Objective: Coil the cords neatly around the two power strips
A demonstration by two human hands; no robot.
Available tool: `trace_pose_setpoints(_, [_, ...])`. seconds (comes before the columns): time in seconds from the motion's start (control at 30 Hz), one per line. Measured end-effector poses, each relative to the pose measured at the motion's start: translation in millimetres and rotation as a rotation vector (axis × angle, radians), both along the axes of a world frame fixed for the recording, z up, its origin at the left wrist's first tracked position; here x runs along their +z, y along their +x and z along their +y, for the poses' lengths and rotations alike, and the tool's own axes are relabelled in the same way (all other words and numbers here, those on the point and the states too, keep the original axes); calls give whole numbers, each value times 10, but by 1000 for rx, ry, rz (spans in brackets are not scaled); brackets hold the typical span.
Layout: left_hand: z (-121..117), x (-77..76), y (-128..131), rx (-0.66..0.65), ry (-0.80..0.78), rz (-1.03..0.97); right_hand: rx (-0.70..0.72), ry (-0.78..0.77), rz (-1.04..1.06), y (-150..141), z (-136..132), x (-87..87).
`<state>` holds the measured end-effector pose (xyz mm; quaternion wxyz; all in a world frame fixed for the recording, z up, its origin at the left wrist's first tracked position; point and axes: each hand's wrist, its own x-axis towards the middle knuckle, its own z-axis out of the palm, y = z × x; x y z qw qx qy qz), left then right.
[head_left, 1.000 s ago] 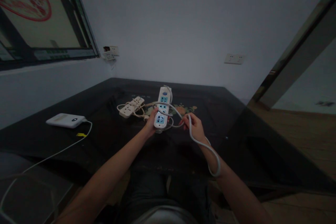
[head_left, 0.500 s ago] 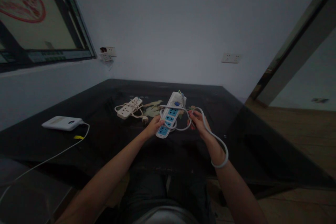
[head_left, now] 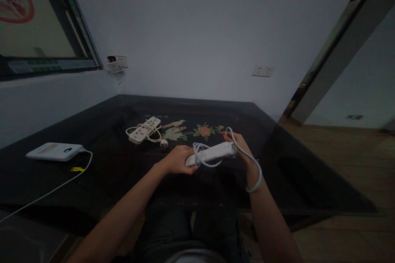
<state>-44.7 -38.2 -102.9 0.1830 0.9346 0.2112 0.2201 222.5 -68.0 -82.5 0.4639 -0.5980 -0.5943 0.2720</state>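
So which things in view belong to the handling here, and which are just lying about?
In use:
- power strip, one end gripped by the left hand
- pale cord, looped round that strip and running from the right hand across its wrist

Lying about:
- second strip, cord wound on it
- white device
- yellow scrap

Table (head_left: 95, 131) bears beige power strip (head_left: 140, 133); white device (head_left: 52, 152); yellow scrap (head_left: 77, 169).

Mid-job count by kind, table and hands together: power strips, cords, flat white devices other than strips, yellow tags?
Power strips: 2 (held strip, lying strip)
Cords: 3 (grey cord, cream cord, white cord)
Flat white device: 1
Yellow tag: 1
Total: 7
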Motion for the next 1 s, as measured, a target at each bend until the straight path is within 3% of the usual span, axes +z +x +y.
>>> trace_pose_setpoints(0.13, [-68, 42, 35, -24, 230, 182, -54, 3, -115, 56, -5, 107])
trace_pose_setpoints(0.3, [-87, 63, 53, -20, 269, 232, -113, 25, -208, 94, -42, 325])
trace_pose_setpoints(0.5, [-79, 86, 39, 14, 269, 202, -70, 79, -176, 80, -172, 565])
trace_pose_setpoints(0.63, [-69, 82, 21, 11, 246, 165, -23, 126, -127, 29, -271, 689])
trace_pose_setpoints(0.8, [-48, 48, -1, 5, 146, 80, 154, 205, 100, 14, -365, 806])
trace_pose_setpoints(1.0, [-47, -38, -13, -36, -70, -112, 149, 356, 301, 27, -393, 731])
